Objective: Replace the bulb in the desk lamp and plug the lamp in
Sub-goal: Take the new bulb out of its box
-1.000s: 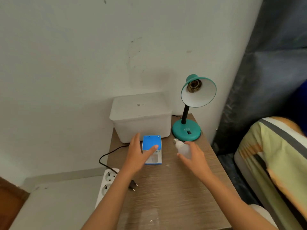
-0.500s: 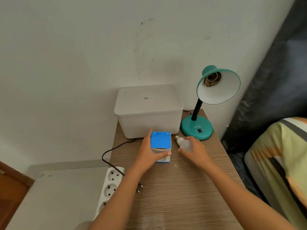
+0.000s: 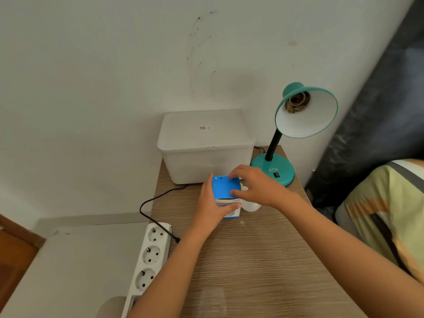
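Observation:
A teal desk lamp (image 3: 273,172) stands at the table's far right, its shade (image 3: 307,111) turned toward me with a bare socket and no bulb in it. A blue and white bulb box (image 3: 224,188) stands in front of the white bin. My left hand (image 3: 212,203) grips its left side and front. My right hand (image 3: 254,185) rests its fingers on the box's top flap. A white bulb (image 3: 251,206) lies on the table under my right palm, untouched. The lamp's black cord (image 3: 149,203) trails left, its plug (image 3: 177,239) loose beside the power strip (image 3: 151,255).
A lidded white plastic bin (image 3: 204,145) stands against the wall behind the box. The wooden table (image 3: 252,260) ends at the left where the power strip leans on a lower white surface (image 3: 75,267). A striped cushion (image 3: 385,216) lies at the right.
My right hand has let go of the white bulb and moved left onto the top of the box. My left hand has closed around the box and stood it up.

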Demonstrator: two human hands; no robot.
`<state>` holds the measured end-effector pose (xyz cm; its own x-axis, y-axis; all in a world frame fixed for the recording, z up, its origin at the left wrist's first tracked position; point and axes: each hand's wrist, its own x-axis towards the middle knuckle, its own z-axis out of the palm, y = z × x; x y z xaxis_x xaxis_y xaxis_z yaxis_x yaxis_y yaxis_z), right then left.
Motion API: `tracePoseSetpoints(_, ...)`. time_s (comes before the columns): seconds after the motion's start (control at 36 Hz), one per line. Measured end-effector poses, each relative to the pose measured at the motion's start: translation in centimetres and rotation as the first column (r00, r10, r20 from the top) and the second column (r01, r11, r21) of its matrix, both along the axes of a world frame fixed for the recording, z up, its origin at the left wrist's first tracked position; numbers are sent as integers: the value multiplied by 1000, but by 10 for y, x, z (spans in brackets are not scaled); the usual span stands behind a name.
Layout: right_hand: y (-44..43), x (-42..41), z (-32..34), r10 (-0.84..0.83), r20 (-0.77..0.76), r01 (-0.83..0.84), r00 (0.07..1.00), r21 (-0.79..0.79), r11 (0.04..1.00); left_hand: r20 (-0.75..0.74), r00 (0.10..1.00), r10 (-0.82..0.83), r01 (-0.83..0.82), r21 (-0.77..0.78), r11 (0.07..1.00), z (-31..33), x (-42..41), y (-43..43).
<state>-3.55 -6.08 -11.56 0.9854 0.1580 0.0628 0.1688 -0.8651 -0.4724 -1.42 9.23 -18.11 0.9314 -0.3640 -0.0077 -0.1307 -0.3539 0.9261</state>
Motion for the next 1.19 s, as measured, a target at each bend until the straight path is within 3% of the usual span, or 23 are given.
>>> tracePoseSetpoints(0.25, 2, 15, 13, 96, -123, -118, 988, -184, 976, 17, 1000, -25, 25, 0, 1000, -2, -1, 2)
tracePoseSetpoints(0.42, -2, 7, 4, 134, 17, -127, 991, -216, 968, 19, 1000, -4, 4, -17, 1000, -3, -1, 1)
tracePoseSetpoints(0.5, -4, 2, 2, 83, 138, -75, 987, -65, 995, 31, 1000, 4, -3, -22, 1000, -5, -3, 2)
tracePoseSetpoints(0.58, -4, 4, 5, -136, 202, 74, 970, 288, 955, 58, 998, -9, 10, -19, 1000, -7, -6, 3)
tracePoseSetpoints(0.67, 1, 12, 5, -333, 113, 232, 936, 514, 826, 68, 998, -1, 3, -30, 1000, -9, -10, 3)
tracePoseSetpoints(0.83, 2, 19, -6, -447, -65, 370, 892, 673, 641, 88, 996, 6, -4, -25, 1000, -10, -12, 3)
tracePoseSetpoints(1.0, -7, 3, -5, -509, 91, 377, 856, 563, 735, 76, 997, 10, -6, -45, 999, -10, -11, 4)
tracePoseSetpoints(1.08, -2, -6, -1, -340, 118, 256, 933, 448, 857, 72, 997, 8, -5, -37, 999, -11, -11, 4)
tracePoseSetpoints(1.19, 13, -3, 3, -41, -71, 53, 997, 182, 982, 59, 998, 1, 1, -32, 999, -13, -11, 3)
